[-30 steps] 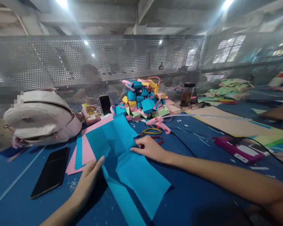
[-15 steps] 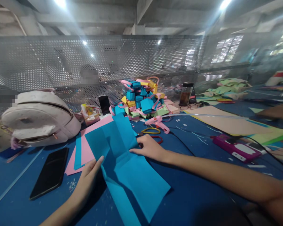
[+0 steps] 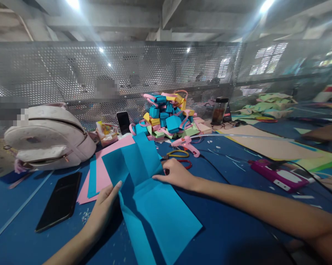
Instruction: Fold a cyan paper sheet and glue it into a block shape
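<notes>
A creased sheet of blue paper (image 3: 160, 209), partly folded up along several lines, lies between my hands on the dark blue table. My left hand (image 3: 108, 198) pinches its left edge, thumb on top and fingers underneath. On the other side, my right hand (image 3: 177, 175) grips the paper's right edge near a cross fold, thumb over the surface and fingers partly hidden. Behind the blue sheet lie pink paper sheets (image 3: 99, 180) with a blue strip on them. Just past my right hand are scissors with yellow and red handles (image 3: 178, 154) and a pink glue gun (image 3: 186, 145).
A pile of small paper boxes (image 3: 166, 114) stands at the back. A white backpack (image 3: 50, 140) and a black phone (image 3: 59, 200) are at left. To the right lie a purple power strip (image 3: 278, 175), a cable and large paper sheets (image 3: 265, 141); a dark-lidded bottle (image 3: 219, 110) stands behind.
The view has shifted very slightly. Both hands keep their hold on the blue paper, whose front part has moved a little.
</notes>
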Demonstrator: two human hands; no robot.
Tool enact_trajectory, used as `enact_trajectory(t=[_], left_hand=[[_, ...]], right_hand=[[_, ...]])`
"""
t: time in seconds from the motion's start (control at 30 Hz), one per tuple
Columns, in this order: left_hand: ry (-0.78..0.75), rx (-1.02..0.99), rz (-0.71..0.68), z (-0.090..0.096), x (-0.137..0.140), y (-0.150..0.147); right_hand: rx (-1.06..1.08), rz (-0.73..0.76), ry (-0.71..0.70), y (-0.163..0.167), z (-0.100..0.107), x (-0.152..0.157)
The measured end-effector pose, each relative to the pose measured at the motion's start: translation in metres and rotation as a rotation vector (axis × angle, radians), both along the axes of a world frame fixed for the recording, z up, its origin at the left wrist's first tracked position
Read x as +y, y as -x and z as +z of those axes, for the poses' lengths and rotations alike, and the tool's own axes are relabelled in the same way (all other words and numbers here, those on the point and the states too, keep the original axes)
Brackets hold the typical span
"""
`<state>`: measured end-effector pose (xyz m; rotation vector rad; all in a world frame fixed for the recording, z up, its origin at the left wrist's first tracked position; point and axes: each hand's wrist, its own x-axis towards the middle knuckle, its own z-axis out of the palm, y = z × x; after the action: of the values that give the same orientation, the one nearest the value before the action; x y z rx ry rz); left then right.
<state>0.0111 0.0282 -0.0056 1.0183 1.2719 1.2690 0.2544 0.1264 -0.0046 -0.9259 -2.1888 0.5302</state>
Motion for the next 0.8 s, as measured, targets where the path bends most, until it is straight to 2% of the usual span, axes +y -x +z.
enact_trajectory(t=[0.2,0.5,0.8], left_hand=[[0.000,0.000,-0.003,-0.003,0.002,0.003],[0.009,-0.006,0.091,-0.007,0.006,0.008],[0.001,0.034,0.029,-0.002,-0.001,0.003]], right_hand=[[-0.031,-0.003,-0.021,-0.001,0.003,0.000],[-0.031,0.110,-0.025,-0.012,0.023,0.008],[0.016,0.176,-0.043,-0.009,0.027,0.001]])
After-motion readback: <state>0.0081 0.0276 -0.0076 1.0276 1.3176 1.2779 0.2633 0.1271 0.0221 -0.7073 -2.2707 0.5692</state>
